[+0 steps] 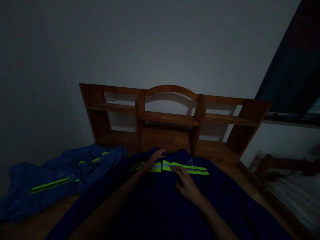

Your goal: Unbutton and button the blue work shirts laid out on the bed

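Dim wall [175, 43] above a spread blue jacket [157, 200]

Hands apart, fingers loose, clamped on nothing: the left hand [153, 160] rests by the collar [183, 154], the right hand [186, 185] on a bright chest strip [197, 170]. I'd judge it soft, floppy, fairly light, best held at the shoulders. To its left lies a second blue garment [60, 170]; beyond stand wooden shelves [168, 117].

Jacket laid on surface, second garment to its left, shelf unit behind.
Jacket [160, 203] is spread across the middle of the surface [246, 176]; second garment [58, 181] is heaped on the left. Shelf unit [168, 117] is set along the back, against the wall [160, 43]. Left hand [153, 160] is placed near the jacket collar, right hand [186, 184] over the chest strip [197, 170], to its right.
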`<control>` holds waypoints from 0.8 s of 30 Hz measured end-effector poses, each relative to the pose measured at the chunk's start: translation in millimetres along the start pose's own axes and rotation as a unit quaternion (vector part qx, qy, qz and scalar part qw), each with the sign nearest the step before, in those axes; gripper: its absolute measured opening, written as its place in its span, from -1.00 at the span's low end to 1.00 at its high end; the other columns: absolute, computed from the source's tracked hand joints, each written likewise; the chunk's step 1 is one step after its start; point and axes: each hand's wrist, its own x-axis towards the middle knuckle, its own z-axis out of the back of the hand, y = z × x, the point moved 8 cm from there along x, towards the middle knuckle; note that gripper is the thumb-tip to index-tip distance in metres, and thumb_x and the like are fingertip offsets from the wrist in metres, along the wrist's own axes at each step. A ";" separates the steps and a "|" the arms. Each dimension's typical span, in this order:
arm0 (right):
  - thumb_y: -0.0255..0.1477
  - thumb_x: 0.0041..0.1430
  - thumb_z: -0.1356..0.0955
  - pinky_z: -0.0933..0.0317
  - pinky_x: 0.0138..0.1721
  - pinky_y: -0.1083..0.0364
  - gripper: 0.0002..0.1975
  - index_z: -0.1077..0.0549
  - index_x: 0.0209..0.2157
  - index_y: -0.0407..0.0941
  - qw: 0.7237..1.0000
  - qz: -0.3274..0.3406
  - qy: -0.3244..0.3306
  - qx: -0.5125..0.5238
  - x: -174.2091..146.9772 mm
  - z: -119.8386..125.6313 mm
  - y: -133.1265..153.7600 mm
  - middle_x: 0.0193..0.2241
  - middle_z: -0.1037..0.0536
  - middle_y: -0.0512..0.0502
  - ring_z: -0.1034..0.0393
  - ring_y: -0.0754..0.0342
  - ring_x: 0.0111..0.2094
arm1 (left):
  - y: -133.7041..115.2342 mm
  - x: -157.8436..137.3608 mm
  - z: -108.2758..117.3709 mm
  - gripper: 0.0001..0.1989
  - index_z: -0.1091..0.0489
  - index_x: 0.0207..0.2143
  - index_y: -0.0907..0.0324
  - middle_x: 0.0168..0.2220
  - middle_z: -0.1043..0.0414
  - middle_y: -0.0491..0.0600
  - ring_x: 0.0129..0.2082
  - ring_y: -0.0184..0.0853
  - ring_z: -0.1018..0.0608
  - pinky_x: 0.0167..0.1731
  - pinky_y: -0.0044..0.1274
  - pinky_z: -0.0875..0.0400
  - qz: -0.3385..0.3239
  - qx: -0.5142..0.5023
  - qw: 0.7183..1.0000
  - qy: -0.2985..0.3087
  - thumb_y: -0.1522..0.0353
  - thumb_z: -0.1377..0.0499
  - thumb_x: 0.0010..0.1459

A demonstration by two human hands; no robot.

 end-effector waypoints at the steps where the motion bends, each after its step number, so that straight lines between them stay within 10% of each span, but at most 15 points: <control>1: -0.67 -0.04 -0.20 0.03 0.17 -0.01 -0.26 -0.05 0.20 0.04 1.000 0.013 -0.006 0.001 -0.3 -0.1 1.9 0.12 -0.14 -0.06 -0.02 0.06 0.15 | 1.1 -2.7 2.1 -0.54 -0.30 0.02 0.12 0.11 -0.24 0.04 -0.02 -0.23 -0.43 0.02 -0.38 -0.23 0.016 -0.024 1.000 -0.009 0.10 0.09 0.20; 11: -0.72 -0.12 -0.16 0.05 0.15 -0.05 -0.30 -0.24 0.09 0.03 0.999 0.032 0.016 -0.004 -2.6 -12.9 10.9 0.12 -0.21 -0.02 -0.04 0.06 0.14 | -43.5 -70.7 7.1 -0.84 -0.40 -0.35 0.17 -0.30 -0.37 0.00 -0.21 -0.31 -0.43 -0.11 -0.44 -0.28 -0.087 0.283 0.942 -0.156 0.40 -0.01 0.12; 18: -0.72 -0.15 -0.19 -0.05 0.06 -0.04 -0.50 -0.38 -0.15 -0.06 0.999 0.006 -0.023 -0.027 5.6 -13.9 23.1 -0.13 -0.37 -0.07 -0.18 0.02 -0.02 | -8.1 -68.5 -12.2 -0.83 -0.37 -0.34 0.22 -0.49 -0.39 -0.12 -0.59 -0.45 -0.40 -0.58 -0.63 -0.23 0.081 0.158 0.984 0.007 0.31 -0.10 0.04; 24: -0.66 0.01 -0.20 0.01 0.13 -0.09 -0.60 -0.33 -0.10 -0.10 0.998 0.021 -0.036 -0.053 5.2 -22.5 16.3 -0.06 -0.34 -0.15 -0.14 -0.03 0.05 | -12.8 -72.2 -25.7 -0.90 -0.43 -0.43 0.23 -0.43 -0.42 -0.09 -0.41 -0.42 -0.42 -0.40 -0.62 -0.25 0.012 0.190 0.980 0.063 0.43 -0.16 -0.07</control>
